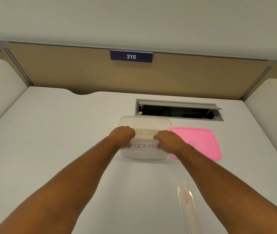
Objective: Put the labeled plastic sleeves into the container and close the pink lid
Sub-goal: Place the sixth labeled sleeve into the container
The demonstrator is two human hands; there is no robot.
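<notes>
Labeled sleeves [145, 141] over the clear container [144, 121] — each end pinched between curled fingers of left hand [122, 135] and right hand [165, 141].

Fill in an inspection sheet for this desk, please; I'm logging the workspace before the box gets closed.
Surface: white desk, bare around the work.
Job's things: clear container open, holding sleeves lettered BATMAN and SUPERMAN, ends hidden by hands; pink lid lying flat to its right, touching it.
Clutter: a clear sleeve with red GEMSON print lies near the front right.
Grippers: left hand and right hand each pinch an end of the sleeves.
Cables: nothing seen; cable hatch open.
Surroundings: tan partition with a 215 sign.
</notes>
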